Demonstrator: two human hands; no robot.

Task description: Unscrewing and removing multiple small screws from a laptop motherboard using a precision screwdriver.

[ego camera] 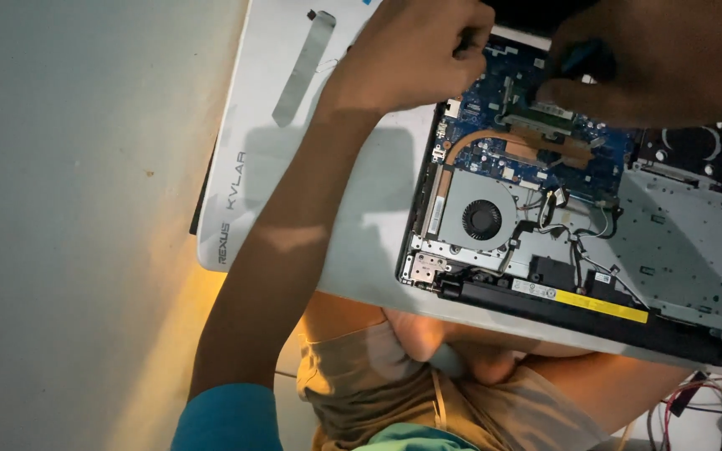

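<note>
An opened laptop lies with its bottom cover off on a white mat. Its blue mainboard, copper heat pipe, round fan and long black battery are exposed. My left hand rests at the mainboard's upper left corner with its fingers curled; nothing shows in it. My right hand hovers in shadow over the top of the board and grips a blue-handled tool, just above a green memory module. The tool's tip is hidden.
A grey flat strip lies on the mat's upper part. The pale floor fills the left side. My lap in tan shorts sits below the laptop. Loose red and white cables trail at the lower right.
</note>
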